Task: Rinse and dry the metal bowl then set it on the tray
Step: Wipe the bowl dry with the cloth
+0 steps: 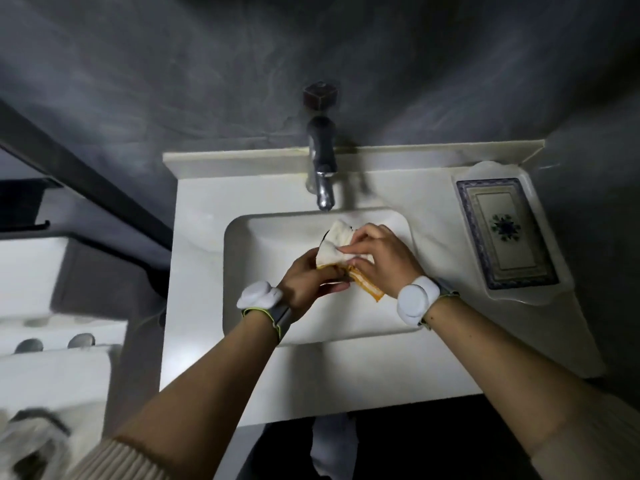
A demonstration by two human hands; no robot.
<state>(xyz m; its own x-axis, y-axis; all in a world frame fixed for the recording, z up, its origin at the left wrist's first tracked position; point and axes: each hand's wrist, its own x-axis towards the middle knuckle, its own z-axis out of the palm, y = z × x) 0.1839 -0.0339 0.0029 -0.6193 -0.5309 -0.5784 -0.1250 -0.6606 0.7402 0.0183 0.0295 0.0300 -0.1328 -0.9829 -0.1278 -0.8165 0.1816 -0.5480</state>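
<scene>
While both hands, left (306, 275) and right (379, 256), clutch the cloth-wrapped bowl (327, 237) over the sink (239, 289), the tray (507, 233) lies right, nearer the right hand.

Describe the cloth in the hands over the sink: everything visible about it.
The cloth is soft white fabric with an orange-yellow striped border along its lower edge. It is bunched and folded, held above the white sink basin, below the tap. The left hand grips it from below-left; the right hand presses on it from the right. A dark sliver shows at its left edge, likely the bowl, mostly hidden. Whether the cloth is wet cannot be told.
</scene>
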